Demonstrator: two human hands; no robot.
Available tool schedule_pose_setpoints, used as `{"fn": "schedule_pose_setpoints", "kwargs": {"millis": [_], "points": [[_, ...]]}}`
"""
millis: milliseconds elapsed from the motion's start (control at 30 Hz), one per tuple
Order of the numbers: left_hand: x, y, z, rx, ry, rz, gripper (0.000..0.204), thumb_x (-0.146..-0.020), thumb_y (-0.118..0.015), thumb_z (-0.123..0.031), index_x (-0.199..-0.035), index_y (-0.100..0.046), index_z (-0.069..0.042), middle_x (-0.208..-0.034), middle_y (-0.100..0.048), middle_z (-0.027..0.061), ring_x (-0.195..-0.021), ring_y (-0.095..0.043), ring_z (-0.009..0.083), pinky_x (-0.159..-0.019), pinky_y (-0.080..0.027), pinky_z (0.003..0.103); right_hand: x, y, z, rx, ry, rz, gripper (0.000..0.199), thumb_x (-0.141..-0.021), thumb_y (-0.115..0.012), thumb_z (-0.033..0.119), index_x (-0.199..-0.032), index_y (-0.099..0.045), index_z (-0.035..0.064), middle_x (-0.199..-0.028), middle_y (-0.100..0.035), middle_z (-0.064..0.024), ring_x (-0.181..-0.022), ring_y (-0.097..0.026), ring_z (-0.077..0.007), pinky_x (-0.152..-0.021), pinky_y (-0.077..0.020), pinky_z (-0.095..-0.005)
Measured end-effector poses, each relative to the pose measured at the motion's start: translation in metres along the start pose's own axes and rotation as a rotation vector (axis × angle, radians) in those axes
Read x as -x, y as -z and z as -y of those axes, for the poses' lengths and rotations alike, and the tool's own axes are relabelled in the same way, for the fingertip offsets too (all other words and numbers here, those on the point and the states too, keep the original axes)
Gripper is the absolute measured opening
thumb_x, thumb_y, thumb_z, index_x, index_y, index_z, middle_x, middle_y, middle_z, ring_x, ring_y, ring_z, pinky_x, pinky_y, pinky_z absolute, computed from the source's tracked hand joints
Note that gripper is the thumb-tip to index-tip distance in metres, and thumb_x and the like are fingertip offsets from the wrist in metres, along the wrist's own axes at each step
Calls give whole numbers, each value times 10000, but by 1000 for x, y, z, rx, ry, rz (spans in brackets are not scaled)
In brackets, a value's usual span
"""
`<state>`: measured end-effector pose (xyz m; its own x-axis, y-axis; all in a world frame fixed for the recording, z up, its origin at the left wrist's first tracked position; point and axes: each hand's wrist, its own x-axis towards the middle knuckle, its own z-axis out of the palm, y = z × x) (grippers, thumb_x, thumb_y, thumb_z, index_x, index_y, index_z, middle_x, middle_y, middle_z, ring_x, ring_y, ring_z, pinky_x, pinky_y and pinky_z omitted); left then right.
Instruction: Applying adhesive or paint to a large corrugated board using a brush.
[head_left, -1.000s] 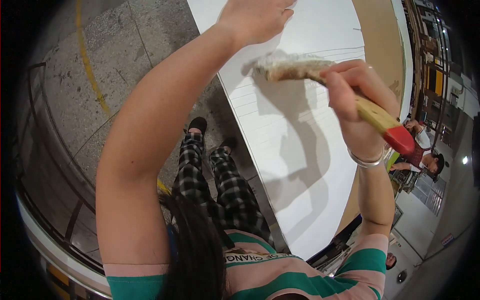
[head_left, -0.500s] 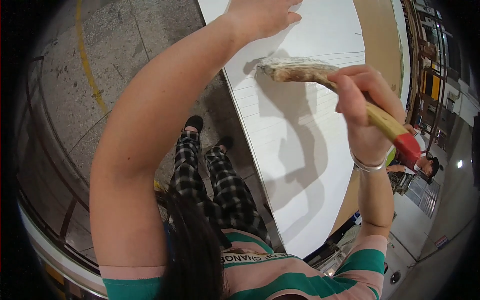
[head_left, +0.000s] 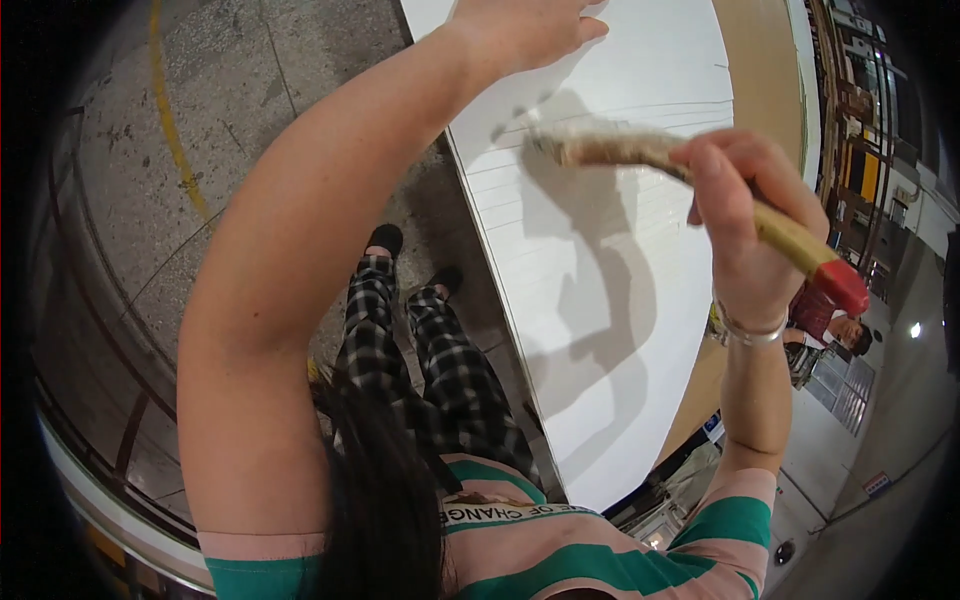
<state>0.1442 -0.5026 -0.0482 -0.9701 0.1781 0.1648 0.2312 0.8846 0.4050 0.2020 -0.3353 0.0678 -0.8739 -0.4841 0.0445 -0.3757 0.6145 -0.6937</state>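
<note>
My right hand [head_left: 755, 215] is wrapped round the wooden handle of a wide paintbrush [head_left: 625, 150], whose handle end is red. Pale, whitish stuff coats the blurred bristles, which point left over a white sheet [head_left: 690, 60]. The brush's shadow falls on the sheet just beside it; whether the bristles touch the surface I cannot tell. At the top, my left hand [head_left: 535, 30] rests on the sheet with its thumb and fingers stretched out, partly cut off by the picture's edge. Thin lines run across the sheet below the brush.
A tan board [head_left: 768, 60] shows along the sheet's right side. Speckled concrete floor [head_left: 215, 90] with a yellow line lies to the left, by dark metal rails [head_left: 130, 440]. Another person [head_left: 825, 320] is in the background at right, near shelving [head_left: 860, 110].
My right hand has moved a little to the right, taking the paintbrush with it. My left hand stays nearly in place. The person in the background has shifted.
</note>
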Motion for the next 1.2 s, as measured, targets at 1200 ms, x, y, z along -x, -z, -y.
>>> {"fn": "schedule_pose_setpoints", "kwargs": {"millis": [1200], "points": [[-1,-5,-9,-33,49,21,458,-915,-462,-407,-1267,-571,-135,-1418,-430,85,-1351,-286,334,-1111,-159,510,48,19,-5,77,7,44,212,-819,-703,144,-684,-583,34,-609,-539,-17,-539,-491,-76,-497,-386,-222]]}}
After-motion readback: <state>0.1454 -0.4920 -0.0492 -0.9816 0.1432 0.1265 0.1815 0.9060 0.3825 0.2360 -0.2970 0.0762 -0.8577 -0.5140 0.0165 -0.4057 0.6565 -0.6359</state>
